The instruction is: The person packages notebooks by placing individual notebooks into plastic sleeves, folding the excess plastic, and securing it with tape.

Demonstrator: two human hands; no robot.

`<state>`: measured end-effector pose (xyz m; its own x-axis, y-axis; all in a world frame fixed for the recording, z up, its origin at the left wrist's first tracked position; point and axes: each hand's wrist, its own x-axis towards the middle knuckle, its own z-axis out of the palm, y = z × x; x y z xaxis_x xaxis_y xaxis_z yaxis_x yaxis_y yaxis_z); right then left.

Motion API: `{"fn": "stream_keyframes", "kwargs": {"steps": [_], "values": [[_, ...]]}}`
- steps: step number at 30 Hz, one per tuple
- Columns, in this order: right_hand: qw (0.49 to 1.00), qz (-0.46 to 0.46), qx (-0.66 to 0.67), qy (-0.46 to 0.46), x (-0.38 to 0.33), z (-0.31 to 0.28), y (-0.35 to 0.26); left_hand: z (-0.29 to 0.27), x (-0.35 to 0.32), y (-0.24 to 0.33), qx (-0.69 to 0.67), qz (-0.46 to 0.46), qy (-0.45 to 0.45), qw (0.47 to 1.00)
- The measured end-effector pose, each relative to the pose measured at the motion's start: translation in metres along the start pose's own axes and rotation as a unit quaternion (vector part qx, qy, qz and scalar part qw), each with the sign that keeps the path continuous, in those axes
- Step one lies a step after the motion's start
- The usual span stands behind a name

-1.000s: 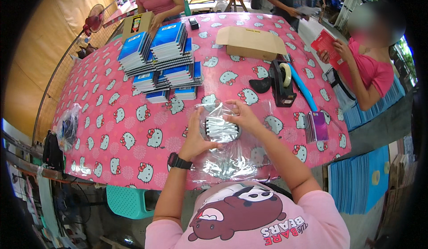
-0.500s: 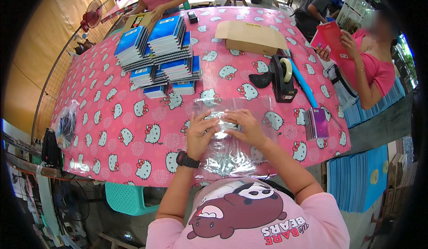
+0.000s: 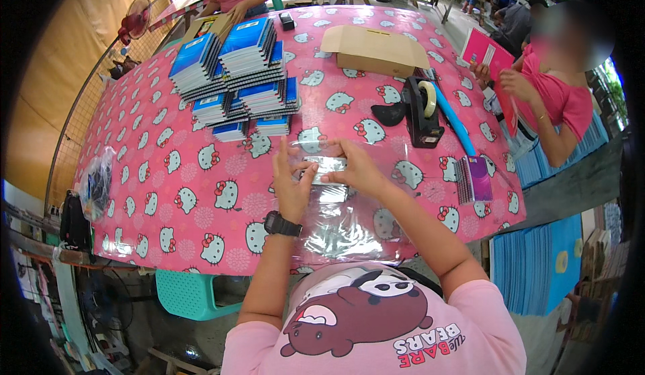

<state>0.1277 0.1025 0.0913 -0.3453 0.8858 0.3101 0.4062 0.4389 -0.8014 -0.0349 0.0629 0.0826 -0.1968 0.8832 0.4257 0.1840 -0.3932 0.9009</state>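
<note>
On the pink cartoon-cat tablecloth (image 3: 168, 173), at the far left edge, a crumpled plastic bag (image 3: 96, 183) is lying, and further in, stacks of blue spiral notebooks (image 3: 235, 72) are sitting well beyond the hands. Near the front edge the left hand (image 3: 290, 185), with a black watch on its wrist, is pinching the left end of a clear plastic sleeve (image 3: 324, 168) with thumb and fingers narrowed on it; more clear sleeves (image 3: 342, 230) are lying under both forearms. Just beside it the right hand (image 3: 356, 167) is gripping the sleeve's right end the same way. Further right a black tape dispenser (image 3: 423, 109), a flat cardboard box (image 3: 373, 49) and a purple notebook (image 3: 474, 179) are resting
</note>
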Motion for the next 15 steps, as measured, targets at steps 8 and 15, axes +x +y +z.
{"fn": "stream_keyframes", "kwargs": {"steps": [8,15], "values": [[0.978,0.158,0.127,-0.060,0.022,0.006,0.003,-0.009,-0.007,-0.005,0.174,0.105,0.049,0.978],[0.979,0.126,0.145,-0.061,0.021,0.001,0.010,0.009,-0.057,0.014,0.366,0.157,-0.132,0.908]]}}
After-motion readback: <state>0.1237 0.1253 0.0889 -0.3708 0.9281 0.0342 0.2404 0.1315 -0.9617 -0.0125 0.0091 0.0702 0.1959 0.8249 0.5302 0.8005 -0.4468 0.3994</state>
